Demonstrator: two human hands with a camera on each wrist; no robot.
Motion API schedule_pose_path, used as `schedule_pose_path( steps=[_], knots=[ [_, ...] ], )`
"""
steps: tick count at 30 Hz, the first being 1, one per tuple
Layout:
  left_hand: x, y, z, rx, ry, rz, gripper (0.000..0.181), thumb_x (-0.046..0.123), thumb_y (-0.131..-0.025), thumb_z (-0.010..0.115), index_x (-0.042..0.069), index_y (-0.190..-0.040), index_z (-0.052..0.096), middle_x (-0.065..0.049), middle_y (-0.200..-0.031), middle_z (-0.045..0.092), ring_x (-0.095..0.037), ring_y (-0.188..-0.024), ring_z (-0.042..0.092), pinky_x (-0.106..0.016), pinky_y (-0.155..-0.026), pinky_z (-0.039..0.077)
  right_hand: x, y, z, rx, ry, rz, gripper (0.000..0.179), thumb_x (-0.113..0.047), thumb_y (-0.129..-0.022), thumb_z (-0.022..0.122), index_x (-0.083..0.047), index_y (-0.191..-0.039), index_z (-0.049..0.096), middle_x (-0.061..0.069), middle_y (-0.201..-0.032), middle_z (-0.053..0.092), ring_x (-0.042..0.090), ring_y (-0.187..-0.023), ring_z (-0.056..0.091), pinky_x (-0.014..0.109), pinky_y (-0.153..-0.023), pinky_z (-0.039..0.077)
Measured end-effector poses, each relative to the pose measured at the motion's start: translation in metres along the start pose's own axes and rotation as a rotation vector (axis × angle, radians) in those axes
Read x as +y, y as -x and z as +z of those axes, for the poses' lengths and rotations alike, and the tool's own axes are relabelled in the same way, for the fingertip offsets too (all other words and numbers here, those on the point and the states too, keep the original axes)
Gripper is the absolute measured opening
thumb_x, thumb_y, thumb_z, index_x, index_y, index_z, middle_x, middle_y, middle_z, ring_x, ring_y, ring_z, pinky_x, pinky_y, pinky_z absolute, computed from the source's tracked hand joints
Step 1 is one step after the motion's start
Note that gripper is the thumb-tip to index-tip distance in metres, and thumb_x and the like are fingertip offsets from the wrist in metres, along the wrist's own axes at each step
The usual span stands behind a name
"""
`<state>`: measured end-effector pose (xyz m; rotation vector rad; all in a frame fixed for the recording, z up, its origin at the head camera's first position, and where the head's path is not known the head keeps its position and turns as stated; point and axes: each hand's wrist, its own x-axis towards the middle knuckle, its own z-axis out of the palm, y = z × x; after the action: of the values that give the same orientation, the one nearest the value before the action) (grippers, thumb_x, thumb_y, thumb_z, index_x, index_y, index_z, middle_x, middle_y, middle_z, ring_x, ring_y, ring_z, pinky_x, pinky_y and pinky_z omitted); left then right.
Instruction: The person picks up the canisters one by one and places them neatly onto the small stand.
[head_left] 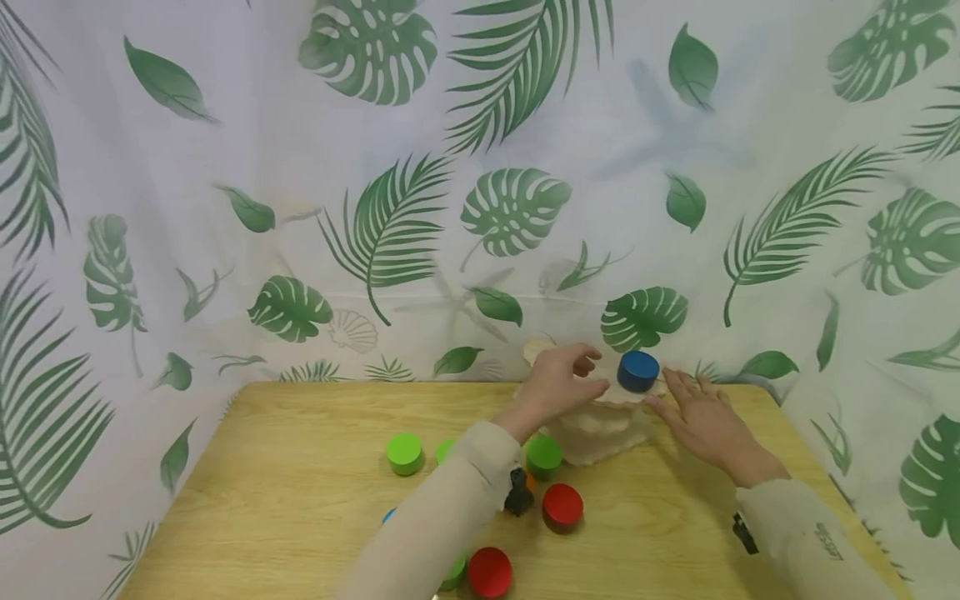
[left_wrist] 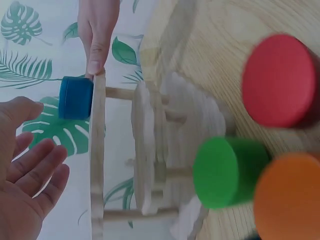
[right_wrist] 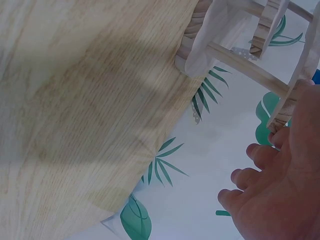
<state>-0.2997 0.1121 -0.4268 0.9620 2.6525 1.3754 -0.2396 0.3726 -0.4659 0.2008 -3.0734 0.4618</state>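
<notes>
From where I stand, the blue block (head_left: 638, 372) sits flat on the top board of the wooden stand (head_left: 600, 437), toward its right end, at the far side of the counter (head_left: 300, 467). The left hand (head_left: 555, 379) is open beside it, with fingers loosely bent, holding nothing and apart from the block. The right hand (head_left: 701, 425) is also open, its fingers rather straight, touching the board's right end. I judge the step is steadying and placing, so the right hand should press only lightly, because a hard push may tilt the board. The left fingers should keep clear of the block, and the left sleeve should pass high above the green block (head_left: 543, 457) and the red block (head_left: 562, 508). The blue block is a short, smooth cylinder with a flat top; the stand is pale, with wavy-edged boards joined by round pegs.
</notes>
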Motion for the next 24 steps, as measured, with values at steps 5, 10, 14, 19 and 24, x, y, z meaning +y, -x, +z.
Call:
schedule_pose_path(
  steps=[5,10,14,19,24],
  knots=[
    [-0.017,0.023,-0.017,-0.050,0.098,0.077,0.040,0.017,-0.095,0.077,0.003,-0.132,0.067,-0.018,-0.123,0.074,-0.030,-0.111,0.073,-0.024,-0.091,0.060,0.002,0.001,0.003,-0.007,-0.004,0.001,0.080,-0.053,-0.113,0.035,0.009,-0.162,0.025,0.041,-0.163,0.028,0.071,-0.147,0.019,0.081,-0.115,0.019],
    [-0.035,0.052,-0.042,-0.075,0.155,0.064,0.047,0.018,-0.097,0.076,0.002,-0.138,0.063,-0.018,-0.128,0.072,-0.033,-0.118,0.070,-0.043,-0.100,0.059,0.001,0.003,0.001,-0.002,-0.005,-0.004,0.080,-0.053,-0.113,0.035,0.009,-0.163,0.025,0.042,-0.162,0.028,0.072,-0.146,0.020,0.082,-0.115,0.020],
    [-0.050,0.071,-0.062,-0.036,0.167,0.030,0.047,0.020,-0.096,0.076,0.007,-0.139,0.064,-0.014,-0.131,0.072,-0.030,-0.120,0.069,-0.056,-0.103,0.054,0.003,0.000,0.001,0.001,0.000,-0.013,0.080,-0.053,-0.113,0.035,0.008,-0.163,0.024,0.042,-0.162,0.028,0.072,-0.145,0.020,0.082,-0.114,0.020],
    [-0.067,0.094,-0.084,0.038,0.166,-0.005,0.047,0.023,-0.096,0.077,0.014,-0.140,0.065,-0.009,-0.130,0.074,-0.028,-0.120,0.070,-0.057,-0.100,0.055,0.003,-0.001,0.003,-0.006,-0.009,-0.013,0.080,-0.053,-0.113,0.034,0.009,-0.163,0.024,0.042,-0.162,0.026,0.072,-0.145,0.018,0.083,-0.114,0.018],
    [-0.085,0.113,-0.102,0.083,0.127,-0.021,0.046,0.023,-0.095,0.078,0.015,-0.140,0.066,-0.008,-0.129,0.075,-0.027,-0.117,0.071,-0.053,-0.096,0.058,0.003,-0.002,0.002,-0.014,-0.012,-0.012,0.081,-0.054,-0.113,0.033,0.009,-0.163,0.023,0.043,-0.163,0.025,0.073,-0.145,0.017,0.083,-0.114,0.017]
  ],
)
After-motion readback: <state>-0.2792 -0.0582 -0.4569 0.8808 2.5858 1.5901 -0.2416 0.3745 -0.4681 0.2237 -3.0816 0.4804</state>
